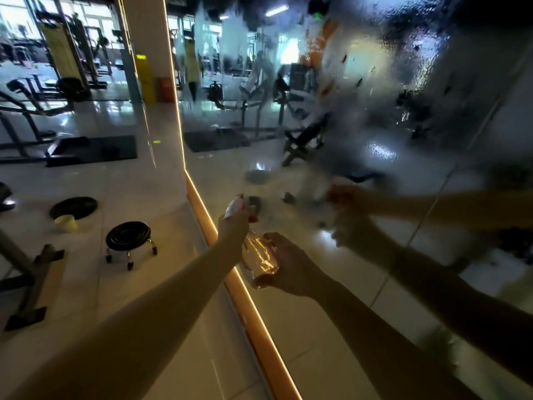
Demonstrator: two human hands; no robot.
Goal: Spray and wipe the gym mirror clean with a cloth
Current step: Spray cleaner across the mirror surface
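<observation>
Holding what, each hand?
— Left hand (235, 226) grips spray bottle (259, 256) at trigger neck; right hand (288, 265) cups its base. Bottle near upright, nozzle seemingly toward mirror (375, 111), close on the right, wet. Cloth: not visible.

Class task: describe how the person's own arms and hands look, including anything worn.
No sleeves show on the left forearm or right forearm as far as the frame reaches. The left hand and right hand are ungloved; no watch, ring or bracelet is visible in the dim light.
</observation>
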